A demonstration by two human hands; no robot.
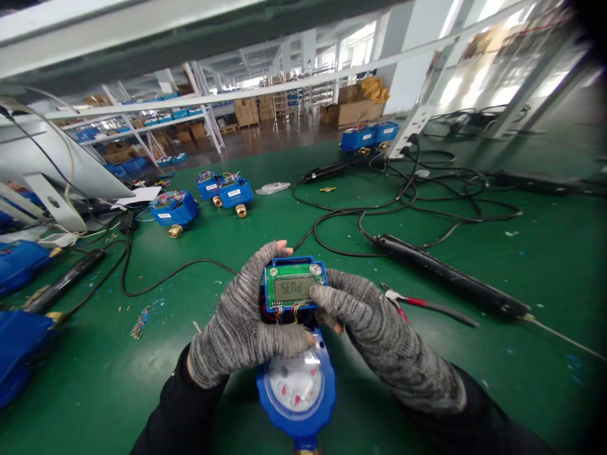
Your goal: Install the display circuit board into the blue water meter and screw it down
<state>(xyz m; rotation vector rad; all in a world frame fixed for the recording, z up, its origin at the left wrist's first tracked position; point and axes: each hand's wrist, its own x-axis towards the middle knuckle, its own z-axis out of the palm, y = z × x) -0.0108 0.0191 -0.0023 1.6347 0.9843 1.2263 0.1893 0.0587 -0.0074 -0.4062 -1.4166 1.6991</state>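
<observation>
In the head view a blue water meter (327, 370) lies near the front of the table, its round dial facing up. At its far end a green circuit board (271, 292) with a lit-up grey display (290, 289) sits within a blue housing, with thin coloured wires below. My left hand (241, 322), in a grey fingerless glove, wraps the housing from the left, thumb across the meter between board and dial. My right hand (365, 316), gloved alike, grips the housing's right edge, a fingertip at the display's right end. Its lower fingers are partly hidden.
Right of my hands lie red-handled cutters (417, 302) and a black soldering iron (450, 275) with tangled cables (403, 202). Several blue meters (234, 193) stand farther back and left. A second black tool (66, 281) and loose screws (141, 322) lie left. A power strip (410, 133) stands behind.
</observation>
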